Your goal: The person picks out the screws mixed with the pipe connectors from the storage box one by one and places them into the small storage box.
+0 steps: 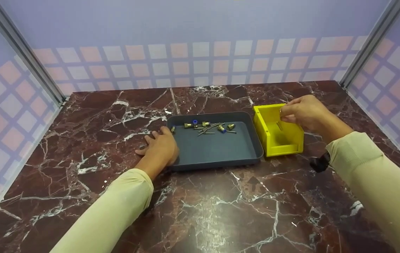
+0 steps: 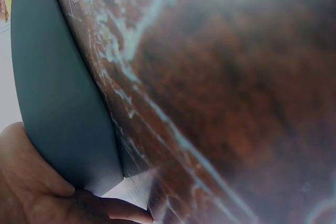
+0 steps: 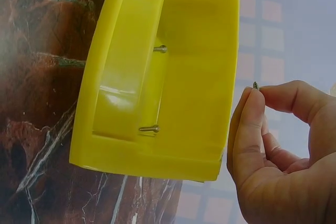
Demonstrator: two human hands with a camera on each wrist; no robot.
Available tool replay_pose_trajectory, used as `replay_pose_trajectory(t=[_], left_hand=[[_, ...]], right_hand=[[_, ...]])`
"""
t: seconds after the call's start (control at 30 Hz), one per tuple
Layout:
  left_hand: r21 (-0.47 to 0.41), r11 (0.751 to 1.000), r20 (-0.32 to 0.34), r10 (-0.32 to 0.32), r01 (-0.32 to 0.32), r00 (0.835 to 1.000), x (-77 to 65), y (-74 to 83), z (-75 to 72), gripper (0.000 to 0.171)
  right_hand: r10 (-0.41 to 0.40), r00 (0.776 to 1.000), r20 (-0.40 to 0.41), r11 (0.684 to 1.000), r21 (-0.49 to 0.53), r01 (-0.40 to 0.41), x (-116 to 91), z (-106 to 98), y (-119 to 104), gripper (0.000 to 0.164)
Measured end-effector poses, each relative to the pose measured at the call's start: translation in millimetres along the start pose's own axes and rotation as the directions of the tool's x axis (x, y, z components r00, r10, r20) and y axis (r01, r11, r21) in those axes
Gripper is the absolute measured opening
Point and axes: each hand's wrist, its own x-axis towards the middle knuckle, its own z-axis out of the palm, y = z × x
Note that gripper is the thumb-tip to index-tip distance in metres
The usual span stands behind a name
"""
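Observation:
A grey tray [image 1: 217, 151] lies on the table. In its far half are several brass fittings [image 1: 205, 124], some with blue collars, and several thin screws [image 1: 209, 133]. My left hand [image 1: 161, 146] rests against the tray's left wall, fingers spread. Right of the tray stands a yellow bin [image 1: 283, 150]. Over its far right side, my right hand [image 1: 309, 114] pinches a small screw between thumb and fingertips; only the tip of that screw [image 3: 255, 85] shows in the right wrist view. Inside the bin, the same view shows one screw [image 3: 160, 49] and a second screw [image 3: 149, 128].
The dark red marbled table [image 1: 200, 211] extends in front of the tray and to both sides. Tiled-pattern panels [image 1: 200, 63] enclose the back and sides. A black object [image 1: 321, 162], partly hidden, is under the right cuff.

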Motion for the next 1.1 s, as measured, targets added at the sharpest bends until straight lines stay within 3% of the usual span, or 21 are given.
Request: replay_pose_trajectory(t=[0.2,0.6,0.9,1.1], left_hand=[[-0.003,1.0,-0.013,0.006,-0.006,1.0,0.0,0.3,0.9,0.103],[-0.008,1.0,-0.044,0.021,-0.021,0.999,-1.6,0.0,1.9,0.096],[0.019,1.0,0.034,-0.01,0.009,0.999,1.5,0.7,-0.5,0.106],[0.014,1.0,0.008,0.004,-0.004,1.0,2.1,-1.1,0.7,0.103]], right_hand=[[-0.006,1.0,0.004,1.0,0.013,0.006,3.8,0.0,2.5,0.04],[-0.01,1.0,0.0,1.0,0.007,0.01,3.9,0.5,2.3,0.045],[-0.019,1.0,0.01,0.999,0.027,0.018,2.2,1.4,3.2,0.04],[-0.03,0.999,0.016,0.999,0.031,0.03,2.0,3.7,0.7,0.046]])
